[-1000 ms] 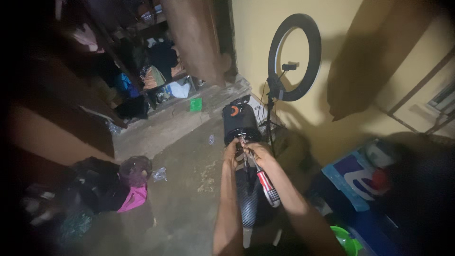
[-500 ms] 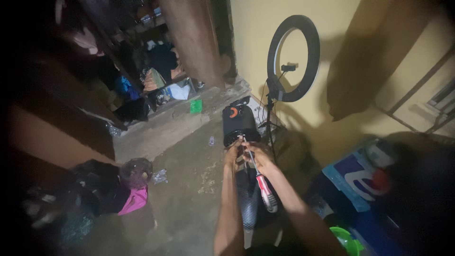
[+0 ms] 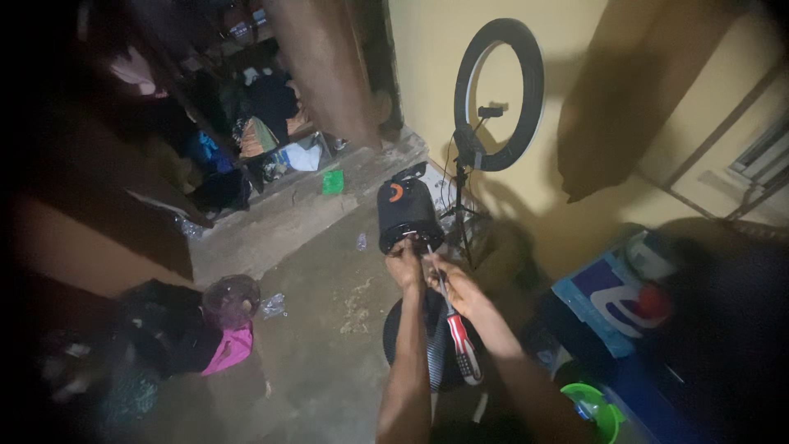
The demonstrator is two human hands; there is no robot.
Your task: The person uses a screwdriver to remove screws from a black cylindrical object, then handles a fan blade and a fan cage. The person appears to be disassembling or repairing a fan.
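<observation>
A black cylinder-shaped device [image 3: 404, 212] with an orange mark stands on the concrete floor ahead of me. My left hand [image 3: 405, 265] grips its near lower edge. My right hand [image 3: 457, 289] holds a screwdriver [image 3: 454, 329] with a red, black and white handle; the metal shaft points up at the device's near end, where the tip meets it close to my left hand. Under my forearms lies a round black ribbed part [image 3: 433, 341], partly hidden.
A black ring light [image 3: 501, 94] on a thin stand stands against the yellow wall. A green bowl [image 3: 593, 409] and blue packaging [image 3: 608, 294] lie at the right. Dark bags with a pink cloth [image 3: 228, 349] sit at the left. A raised step [image 3: 304, 214] and cluttered doorway lie beyond.
The view has shifted slightly. Both hands stay at the device with the screwdriver; its angle has changed a little.
</observation>
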